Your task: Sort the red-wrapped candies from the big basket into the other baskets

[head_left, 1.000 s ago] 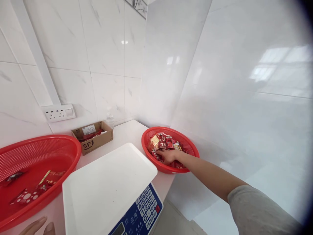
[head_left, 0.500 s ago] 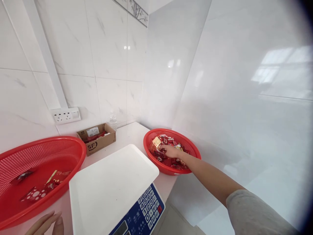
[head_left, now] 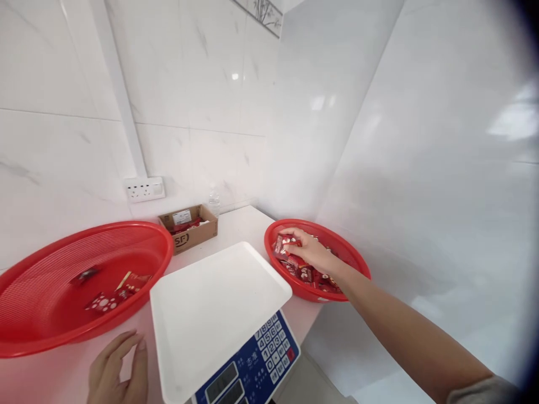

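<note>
My right hand (head_left: 310, 251) reaches into the right red basket (head_left: 357, 258), which is full of small red packets (head_left: 305, 274). Thumb and fingers close around a red packet (head_left: 296, 243) at the basket's left side; its far part is hidden by the fingers. Low in the view, my left hand (head_left: 120, 367) hovers with thumb and fingers apart and nothing in them. It is between the larger left red basket (head_left: 84, 238) and the white-topped scale (head_left: 219, 314). A few packets (head_left: 105, 303) lie in the left basket.
A cardboard box (head_left: 196, 235) with red packets inside stands against the tiled wall, beside a clear plastic bottle (head_left: 214, 201). The scale's blue keypad panel (head_left: 252, 359) faces me. A wall socket (head_left: 145, 189) sits above the left basket. The white table (head_left: 244, 221) ends near the right wall.
The view has shifted left, so things sit farther right. My right hand has risen a little within the basket; the yellowish packet near its fingers no longer shows. More of my left hand is visible.
</note>
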{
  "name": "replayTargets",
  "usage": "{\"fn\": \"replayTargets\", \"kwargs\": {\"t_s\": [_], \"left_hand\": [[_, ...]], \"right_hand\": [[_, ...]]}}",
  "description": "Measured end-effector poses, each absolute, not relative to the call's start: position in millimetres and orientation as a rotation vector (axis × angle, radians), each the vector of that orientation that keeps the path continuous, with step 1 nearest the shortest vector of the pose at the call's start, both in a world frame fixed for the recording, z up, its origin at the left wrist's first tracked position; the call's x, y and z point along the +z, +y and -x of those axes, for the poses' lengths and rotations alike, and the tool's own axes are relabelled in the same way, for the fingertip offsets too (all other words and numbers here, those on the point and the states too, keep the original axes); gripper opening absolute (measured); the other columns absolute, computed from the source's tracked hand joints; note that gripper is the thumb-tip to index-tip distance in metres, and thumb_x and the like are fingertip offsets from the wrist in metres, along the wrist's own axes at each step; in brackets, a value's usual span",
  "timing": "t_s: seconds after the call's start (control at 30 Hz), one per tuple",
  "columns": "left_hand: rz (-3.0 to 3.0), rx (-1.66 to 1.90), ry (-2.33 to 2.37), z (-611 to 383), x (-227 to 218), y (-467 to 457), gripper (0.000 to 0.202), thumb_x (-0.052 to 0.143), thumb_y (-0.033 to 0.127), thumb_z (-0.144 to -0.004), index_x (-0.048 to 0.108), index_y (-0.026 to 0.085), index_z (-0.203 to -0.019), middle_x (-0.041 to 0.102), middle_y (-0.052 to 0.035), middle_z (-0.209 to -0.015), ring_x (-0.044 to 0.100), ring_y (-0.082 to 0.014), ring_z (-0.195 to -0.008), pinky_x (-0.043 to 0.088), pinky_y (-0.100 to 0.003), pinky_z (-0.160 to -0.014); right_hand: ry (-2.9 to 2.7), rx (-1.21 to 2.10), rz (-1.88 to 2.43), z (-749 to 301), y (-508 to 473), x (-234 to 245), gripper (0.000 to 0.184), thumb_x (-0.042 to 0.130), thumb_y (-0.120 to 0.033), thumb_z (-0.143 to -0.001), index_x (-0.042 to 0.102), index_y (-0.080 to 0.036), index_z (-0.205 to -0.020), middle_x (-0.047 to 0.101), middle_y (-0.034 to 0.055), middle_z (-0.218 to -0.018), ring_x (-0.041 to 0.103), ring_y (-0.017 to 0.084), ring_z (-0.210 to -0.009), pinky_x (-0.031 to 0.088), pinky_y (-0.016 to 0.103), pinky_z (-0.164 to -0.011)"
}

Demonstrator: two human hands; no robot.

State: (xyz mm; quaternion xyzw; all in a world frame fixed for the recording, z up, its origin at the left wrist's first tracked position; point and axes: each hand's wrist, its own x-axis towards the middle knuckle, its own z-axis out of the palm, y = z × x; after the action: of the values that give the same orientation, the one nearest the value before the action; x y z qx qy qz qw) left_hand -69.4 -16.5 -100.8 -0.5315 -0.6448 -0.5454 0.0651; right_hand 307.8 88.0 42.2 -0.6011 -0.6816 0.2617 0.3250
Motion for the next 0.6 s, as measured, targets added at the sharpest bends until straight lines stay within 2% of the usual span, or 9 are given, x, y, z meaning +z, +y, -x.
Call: {"fn": "replayTargets", "kwargs": {"t_s": [0.1, 0.17, 0.3, 0.4, 0.5, 0.6], "left_hand": [[1.642, -1.527, -1.899, 65, -88, -19, 0.019, 0.046, 0.034, -0.086, 0.058, 0.02, -0.089, 0.061, -0.0112, -0.097, 0.058, -0.0273, -0.093, 0.049, -0.042, -0.076], [1.659, -1.523, -1.836, 65, -85, -19, 0.02, 0.046, 0.033, -0.086, 0.059, 0.018, -0.089, 0.061, -0.0117, -0.095, 0.058, -0.0259, -0.091, 0.05, -0.039, -0.072], [1.662, -1.591, -1.738, 68, -88, -19, 0.019, 0.048, 0.031, -0.086, 0.06, 0.017, -0.09, 0.061, -0.0101, -0.093, 0.058, -0.0231, -0.09, 0.05, -0.036, -0.074], [1.674, -1.615, -1.789, 68, -92, -19, 0.019, 0.049, 0.031, -0.086, 0.06, 0.017, -0.092, 0.061, -0.01, -0.096, 0.057, -0.0227, -0.093, 0.051, -0.035, -0.074], [1.684, -1.644, -1.836, 66, -92, -20, 0.018, 0.05, 0.031, -0.086, 0.061, 0.018, -0.093, 0.06, -0.0098, -0.098, 0.057, -0.0226, -0.094, 0.052, -0.033, -0.072], [1.696, -1.667, -1.814, 65, -91, -20, 0.017, 0.05, 0.03, -0.087, 0.06, 0.018, -0.094, 0.061, -0.0096, -0.097, 0.057, -0.0222, -0.094, 0.051, -0.035, -0.076]], "right_hand": [[-1.862, 1.06, 1.358, -259, 84, 37, 0.038, 0.054, -0.022, -0.08, 0.05, -0.021, -0.118, 0.065, 0.0043, -0.107, 0.062, 0.018, -0.093, 0.05, 0.03, -0.081], [-1.925, 1.218, 1.249, -233, 84, 32, 0.037, 0.056, -0.024, -0.08, 0.051, -0.02, -0.116, 0.066, 0.0041, -0.101, 0.062, 0.018, -0.09, 0.05, 0.031, -0.08], [-2.025, 1.164, 1.211, -204, 90, 24, 0.035, 0.059, -0.032, -0.08, 0.055, -0.022, -0.114, 0.061, 0.0037, -0.107, 0.06, 0.016, -0.089, 0.051, 0.03, -0.077], [-2.005, 1.166, 1.242, -200, 95, 19, 0.034, 0.057, -0.033, -0.081, 0.056, -0.021, -0.113, 0.062, 0.0047, -0.101, 0.06, 0.016, -0.083, 0.053, 0.031, -0.07], [-2.016, 1.102, 1.266, -201, 94, 17, 0.033, 0.058, -0.03, -0.08, 0.057, -0.02, -0.111, 0.062, 0.0049, -0.101, 0.058, 0.018, -0.088, 0.051, 0.034, -0.078], [-2.035, 1.07, 1.27, -201, 92, 17, 0.032, 0.057, -0.029, -0.08, 0.058, -0.021, -0.111, 0.062, 0.0054, -0.105, 0.059, 0.019, -0.093, 0.049, 0.036, -0.084]]}}
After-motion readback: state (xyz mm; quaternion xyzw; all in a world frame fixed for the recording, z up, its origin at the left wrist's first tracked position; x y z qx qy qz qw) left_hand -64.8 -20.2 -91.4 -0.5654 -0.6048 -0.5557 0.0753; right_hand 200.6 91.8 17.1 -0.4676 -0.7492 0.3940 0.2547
